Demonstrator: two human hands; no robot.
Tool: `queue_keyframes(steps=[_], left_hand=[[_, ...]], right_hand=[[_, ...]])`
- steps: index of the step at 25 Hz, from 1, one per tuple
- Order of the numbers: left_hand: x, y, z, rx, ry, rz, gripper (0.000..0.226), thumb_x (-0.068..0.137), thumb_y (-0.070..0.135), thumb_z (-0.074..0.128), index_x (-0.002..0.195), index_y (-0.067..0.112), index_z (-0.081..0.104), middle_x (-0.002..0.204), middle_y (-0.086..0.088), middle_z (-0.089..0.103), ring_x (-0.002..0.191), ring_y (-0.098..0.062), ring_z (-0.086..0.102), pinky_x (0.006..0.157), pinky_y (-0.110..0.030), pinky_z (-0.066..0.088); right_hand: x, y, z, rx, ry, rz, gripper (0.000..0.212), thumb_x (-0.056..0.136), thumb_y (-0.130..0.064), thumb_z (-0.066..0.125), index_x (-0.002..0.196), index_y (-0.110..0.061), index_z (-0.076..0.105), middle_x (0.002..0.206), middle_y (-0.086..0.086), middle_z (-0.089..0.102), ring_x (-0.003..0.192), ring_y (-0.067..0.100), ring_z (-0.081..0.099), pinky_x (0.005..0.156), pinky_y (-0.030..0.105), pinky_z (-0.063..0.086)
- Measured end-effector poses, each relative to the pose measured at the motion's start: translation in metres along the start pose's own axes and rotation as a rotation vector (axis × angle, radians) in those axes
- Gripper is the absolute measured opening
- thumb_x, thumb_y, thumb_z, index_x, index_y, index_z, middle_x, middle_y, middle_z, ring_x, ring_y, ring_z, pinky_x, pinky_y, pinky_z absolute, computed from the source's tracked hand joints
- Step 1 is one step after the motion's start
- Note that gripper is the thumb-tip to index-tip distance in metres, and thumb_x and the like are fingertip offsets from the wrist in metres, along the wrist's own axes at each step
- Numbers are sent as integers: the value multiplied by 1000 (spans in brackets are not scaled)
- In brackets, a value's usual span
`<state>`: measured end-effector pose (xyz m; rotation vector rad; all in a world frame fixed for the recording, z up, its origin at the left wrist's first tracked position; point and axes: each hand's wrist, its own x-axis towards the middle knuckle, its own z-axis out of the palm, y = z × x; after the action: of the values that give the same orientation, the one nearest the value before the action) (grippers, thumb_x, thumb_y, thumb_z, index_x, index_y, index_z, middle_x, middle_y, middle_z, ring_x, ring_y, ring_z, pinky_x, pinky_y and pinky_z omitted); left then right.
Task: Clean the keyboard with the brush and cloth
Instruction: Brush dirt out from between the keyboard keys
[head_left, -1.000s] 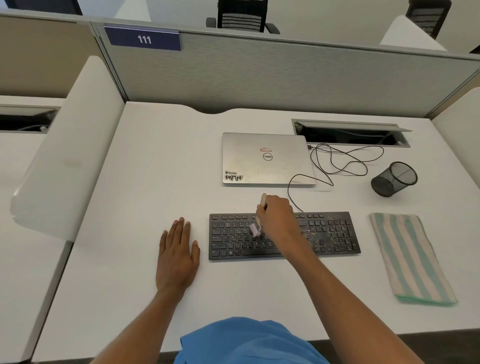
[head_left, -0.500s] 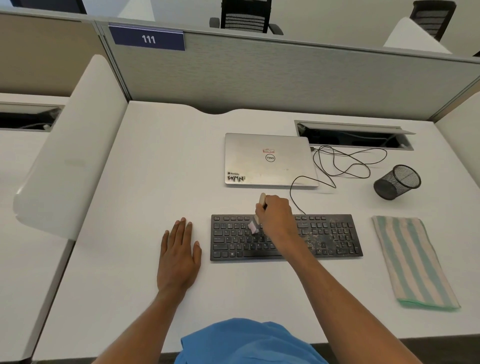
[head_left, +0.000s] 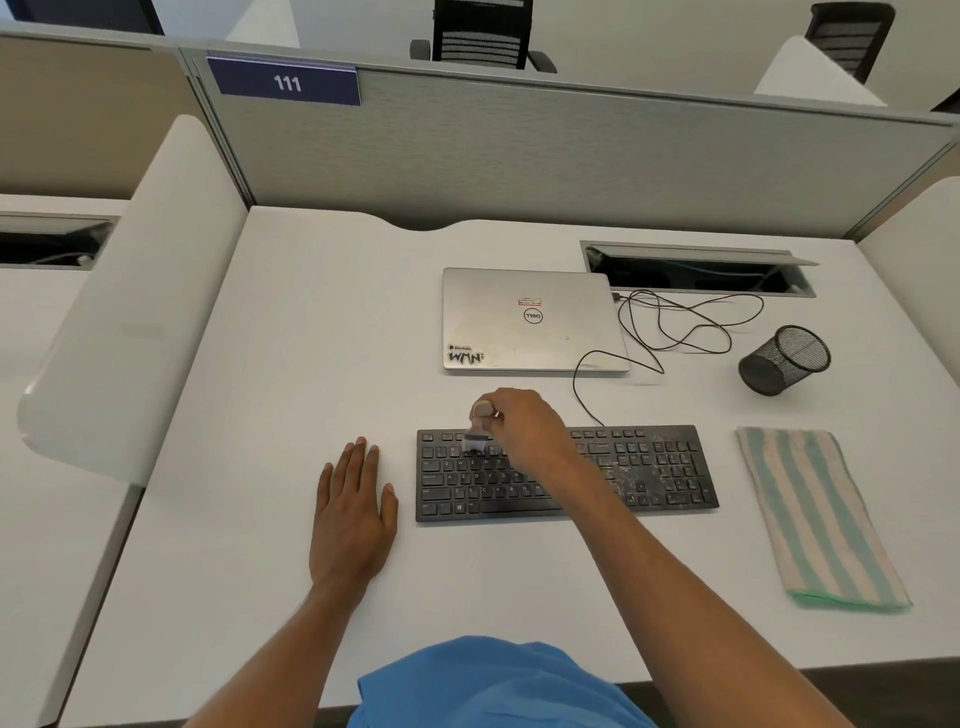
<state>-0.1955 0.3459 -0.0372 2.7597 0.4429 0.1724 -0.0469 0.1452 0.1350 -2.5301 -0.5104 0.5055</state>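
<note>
Small pale-handled brush (head_left: 475, 434) is gripped by right hand (head_left: 524, 426) over black keyboard (head_left: 566, 475), centre | right-side debris (head_left: 631, 475) uncleared | striped cloth (head_left: 821, 514) untouched | left hand (head_left: 353, 514) flat, empty.

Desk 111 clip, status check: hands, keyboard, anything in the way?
Right hand grips brush, bristles on keyboard upper-left keys. Left hand flat on desk beside keyboard. Grit on right-side keys; striped cloth lies apart, right. Nothing in the way.
</note>
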Motion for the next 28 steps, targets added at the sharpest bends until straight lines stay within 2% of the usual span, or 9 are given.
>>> queue_keyframes(steps=[7, 10, 12, 14, 18, 21, 22, 25, 28], left_hand=[[-1, -2, 1, 8, 0, 2, 64, 104, 38, 30, 161, 9, 37, 171, -7, 31, 160, -20, 22, 132, -45, 12], [0, -1, 1, 9, -4, 1, 64, 104, 38, 30, 161, 9, 38, 171, -8, 31, 160, -20, 22, 132, -44, 12], [0, -1, 1, 12, -4, 2, 65, 104, 38, 30, 161, 9, 37, 171, -8, 31, 160, -21, 23, 132, -44, 12], [0, -1, 1, 13, -4, 2, 65, 104, 38, 30, 161, 9, 37, 171, -8, 31, 160, -21, 23, 132, -44, 11], [0, -1, 1, 11, -3, 7, 65, 104, 38, 30, 161, 8, 38, 171, -8, 32, 160, -21, 24, 132, -43, 10], [1, 0, 0, 14, -5, 5, 65, 104, 38, 30, 161, 8, 38, 171, -8, 32, 160, -21, 24, 132, -41, 8], [1, 0, 0, 14, -5, 4, 65, 104, 38, 30, 161, 8, 38, 171, -8, 31, 160, -21, 23, 132, -40, 7], [0, 0, -1, 11, -1, 1, 65, 104, 38, 30, 161, 9, 38, 171, -7, 31, 160, -21, 23, 132, -39, 6], [-1, 0, 0, 6, -2, 2, 65, 104, 38, 30, 162, 9, 37, 171, -7, 31, 160, -20, 23, 132, -41, 8]], right_hand=[[-13, 34, -34, -196, 134, 173, 25, 97, -13, 51, 88, -19, 73, 78, -11, 68, 61, -3, 49, 66, 23, 34], [-15, 45, -44, -146, 109, 208, 19, 94, -2, 54, 82, -13, 66, 70, -9, 55, 67, 10, 61, 53, 11, 38], [-11, 43, -43, -203, 177, 204, 21, 96, -7, 53, 83, -23, 57, 73, -9, 52, 75, 16, 61, 60, 16, 39], [-4, 34, -37, -226, 203, 166, 18, 99, -15, 51, 88, -28, 56, 75, -12, 52, 75, 12, 57, 62, 19, 36], [9, 4, -23, -142, 106, 16, 15, 98, -10, 54, 94, -9, 68, 91, 3, 69, 78, 12, 64, 61, 16, 39], [12, 0, -16, -57, 42, 36, 14, 90, 5, 52, 96, 8, 64, 97, 19, 66, 62, -5, 63, 47, 6, 35], [12, 4, -16, -49, 32, 59, 15, 90, 5, 52, 95, 7, 66, 94, 18, 66, 61, -4, 62, 48, 6, 34], [9, 18, -31, -115, 43, 119, 16, 92, -5, 57, 90, -11, 72, 80, -7, 69, 64, 0, 56, 54, 10, 31], [8, 37, -49, -161, 20, 173, 12, 93, -10, 60, 86, -9, 69, 76, -3, 66, 65, 11, 59, 56, 16, 44]])
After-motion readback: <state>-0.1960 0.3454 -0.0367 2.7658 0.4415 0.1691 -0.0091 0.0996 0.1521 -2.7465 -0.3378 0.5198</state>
